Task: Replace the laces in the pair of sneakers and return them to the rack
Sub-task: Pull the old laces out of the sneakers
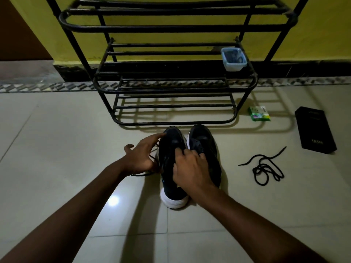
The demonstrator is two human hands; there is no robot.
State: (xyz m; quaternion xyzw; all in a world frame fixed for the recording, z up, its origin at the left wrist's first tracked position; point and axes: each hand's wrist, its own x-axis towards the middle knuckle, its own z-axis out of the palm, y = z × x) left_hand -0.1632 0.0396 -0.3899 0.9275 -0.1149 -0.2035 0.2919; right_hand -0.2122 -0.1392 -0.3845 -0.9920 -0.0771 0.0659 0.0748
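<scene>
Black sneakers with white soles stand side by side on the tiled floor (57, 149). The left hand (141, 154) is spread open beside the left sneaker (171, 141), over its trailing lace (140, 174). The right hand (190, 168) curls onto that sneaker's eyelets; whether it pinches the lace I cannot tell. The right sneaker (203, 137) stands just beyond it. A loose lace (266, 168) lies right of the hands, and the shoe rack (171, 122) stands beyond them.

Body in view: two arms only. The left forearm (76, 205), near left, is bare from the frame edge to the wrist. The right forearm (256, 221), near right, is likewise bare along its whole visible length. The left hand (142, 154) and right hand (191, 168) are uncovered, and the fingers (154, 138) are bare. Nail detail is too dim to tell.
</scene>
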